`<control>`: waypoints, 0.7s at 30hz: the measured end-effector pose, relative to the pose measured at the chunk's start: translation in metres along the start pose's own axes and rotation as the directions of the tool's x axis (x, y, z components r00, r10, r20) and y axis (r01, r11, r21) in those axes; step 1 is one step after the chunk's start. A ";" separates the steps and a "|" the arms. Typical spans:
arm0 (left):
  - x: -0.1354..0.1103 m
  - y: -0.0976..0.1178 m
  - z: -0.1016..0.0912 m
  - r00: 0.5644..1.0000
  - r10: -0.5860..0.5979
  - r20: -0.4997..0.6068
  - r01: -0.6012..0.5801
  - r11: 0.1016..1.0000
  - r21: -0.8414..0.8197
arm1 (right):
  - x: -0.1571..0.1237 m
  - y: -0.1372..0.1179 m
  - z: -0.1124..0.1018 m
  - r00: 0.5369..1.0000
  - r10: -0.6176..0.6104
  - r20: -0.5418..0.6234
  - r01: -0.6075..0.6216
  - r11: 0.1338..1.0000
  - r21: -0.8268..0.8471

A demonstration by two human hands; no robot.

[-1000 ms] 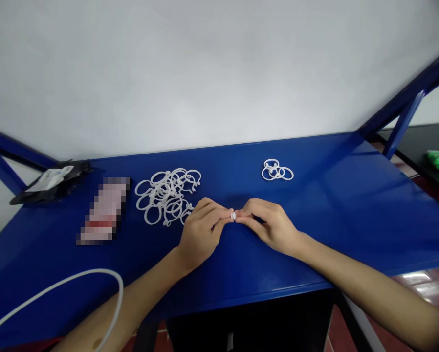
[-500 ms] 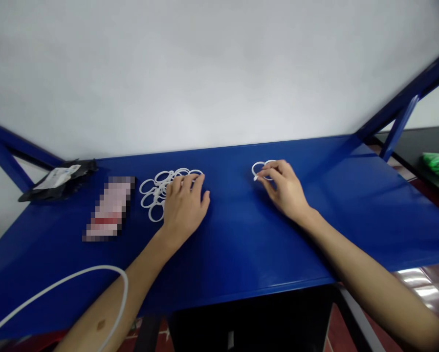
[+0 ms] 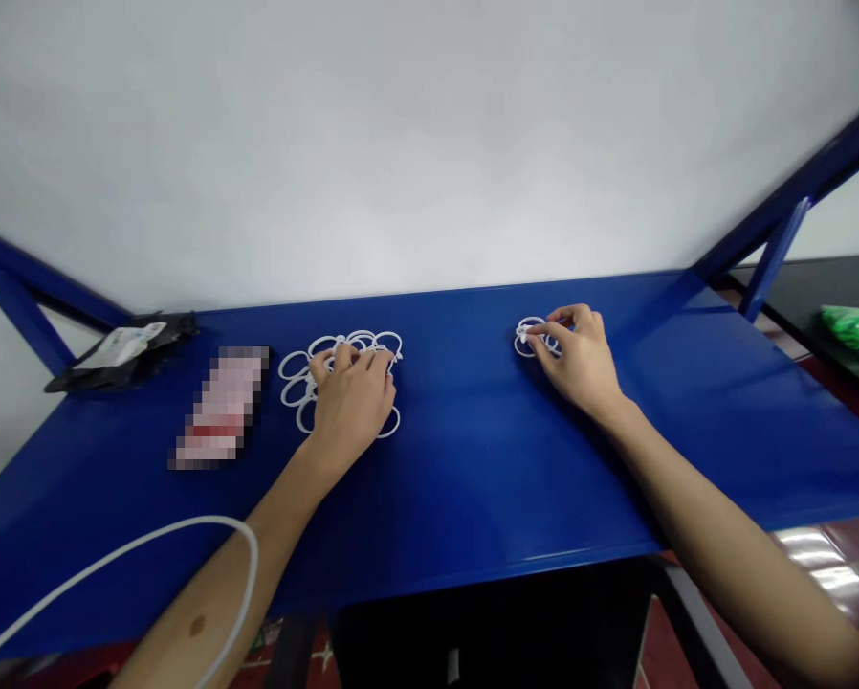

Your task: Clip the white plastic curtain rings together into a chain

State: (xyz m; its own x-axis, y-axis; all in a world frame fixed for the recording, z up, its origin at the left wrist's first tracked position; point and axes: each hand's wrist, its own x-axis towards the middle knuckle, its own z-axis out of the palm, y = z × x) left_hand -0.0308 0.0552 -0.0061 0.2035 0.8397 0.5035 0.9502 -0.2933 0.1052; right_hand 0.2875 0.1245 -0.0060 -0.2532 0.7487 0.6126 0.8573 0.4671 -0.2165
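Left hand point(image 3: 354, 392), fingers loosely spread, covers part of the larger ring pile point(image 3: 310, 381) on the worktop point(image 3: 458, 478); grip hidden. Right hand point(image 3: 580, 362), thumb and forefinger nearly meeting, is at the smaller pile point(image 3: 522, 332); grip unclear. Most rings lie left: probably early.

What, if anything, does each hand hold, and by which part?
Right hand: fingertips at a white ring's knob, grip unclear; left hand: over part of the ring pile, any hold hidden.
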 end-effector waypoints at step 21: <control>0.002 0.028 -0.017 0.987 0.057 -0.151 -0.086 0.978 -0.191 | -0.021 -0.067 -0.021 0.966 -0.213 0.148 0.147 0.919 0.365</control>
State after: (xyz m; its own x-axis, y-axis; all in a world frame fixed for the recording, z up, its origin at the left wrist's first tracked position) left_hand -0.0072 0.0412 0.0122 0.2194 0.7429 0.6324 0.8665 -0.4463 0.2237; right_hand 0.2452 0.0675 0.0114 -0.4934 0.6930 0.5257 0.5875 0.7112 -0.3861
